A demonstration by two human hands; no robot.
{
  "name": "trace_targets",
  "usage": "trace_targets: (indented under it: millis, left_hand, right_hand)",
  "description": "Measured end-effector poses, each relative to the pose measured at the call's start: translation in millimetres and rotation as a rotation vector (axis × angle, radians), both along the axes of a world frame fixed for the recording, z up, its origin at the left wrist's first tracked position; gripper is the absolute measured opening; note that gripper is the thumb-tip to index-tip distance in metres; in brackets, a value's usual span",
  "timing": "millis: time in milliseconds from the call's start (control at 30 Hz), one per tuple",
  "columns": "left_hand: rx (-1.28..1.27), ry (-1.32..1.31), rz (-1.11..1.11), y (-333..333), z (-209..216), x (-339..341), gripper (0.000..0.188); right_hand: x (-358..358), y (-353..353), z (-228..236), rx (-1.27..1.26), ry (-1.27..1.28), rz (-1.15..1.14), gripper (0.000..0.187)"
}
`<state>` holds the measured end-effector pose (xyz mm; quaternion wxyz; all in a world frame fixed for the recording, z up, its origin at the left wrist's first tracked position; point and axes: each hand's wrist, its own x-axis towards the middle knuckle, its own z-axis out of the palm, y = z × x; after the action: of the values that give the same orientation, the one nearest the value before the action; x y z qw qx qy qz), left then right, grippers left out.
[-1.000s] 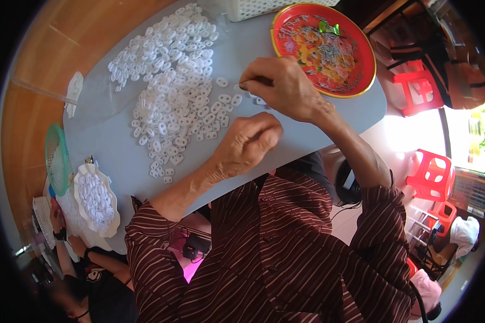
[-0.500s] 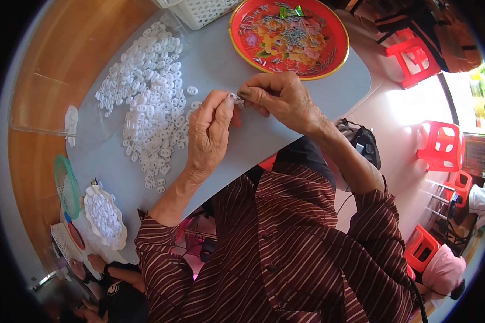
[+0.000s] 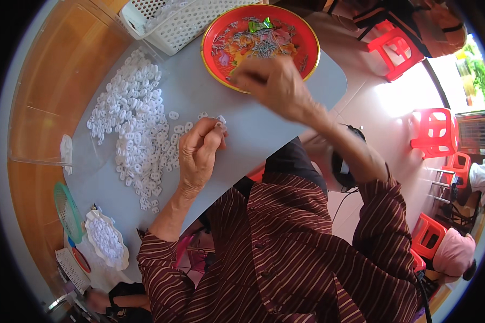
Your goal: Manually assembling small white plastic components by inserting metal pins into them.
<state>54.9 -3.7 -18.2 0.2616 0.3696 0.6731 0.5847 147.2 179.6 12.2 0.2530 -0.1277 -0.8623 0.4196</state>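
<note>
My left hand (image 3: 198,153) pinches a small white plastic piece (image 3: 221,119) between thumb and fingertips, above the grey table. My right hand (image 3: 280,89), blurred by motion, is curled over the near edge of a round red floral tray (image 3: 208,59). Its fingertips are drawn together, and what they hold is too small to make out. Many thin silver metal pins (image 3: 267,49) lie scattered on that tray beside a green shiny wrapper (image 3: 260,25). Left of my left hand spreads a large heap of white oval plastic pieces with holes (image 3: 140,129).
A white perforated basket (image 3: 186,27) stands at the back. To the left are a scalloped dish (image 3: 125,258) of white pieces and a green mesh sieve (image 3: 67,212). Another person's arm (image 3: 126,300) shows lower left. Red plastic stools (image 3: 436,133) stand on the floor at right.
My right hand has moved away from my left, over the tray's near edge. My left hand keeps its white piece. The view has shifted, so the table and tray appear further left.
</note>
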Motion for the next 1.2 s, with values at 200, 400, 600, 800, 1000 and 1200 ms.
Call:
trace_targets:
  millis: [200,400,600,800,1000,1200]
  left_hand:
    - [-0.011,0.053,-0.054,-2,1,1,0.013]
    - [-0.008,0.049,-0.073,-2,-1,1,0.012]
    - [0.004,0.116,-0.08,0,-1,1,0.006]
    - [0.017,0.076,-0.106,-2,-4,0,0.005]
    - [0.027,0.068,-0.127,-1,-4,2,0.004]
    - [0.006,0.134,-0.115,-3,-3,-1,0.005]
  right_hand:
    - [-22,61,-15,0.409,-0.128,-0.025,0.01]
    - [-34,67,-16,0.52,-0.221,0.047,0.01]
    - [-35,78,-6,0.505,-0.305,0.154,0.012]
    - [-38,85,-7,0.466,-0.24,0.016,0.013]
    - [-51,78,-10,0.665,-0.183,0.059,0.012]
    - [-70,60,2,0.922,-0.355,0.12,0.008]
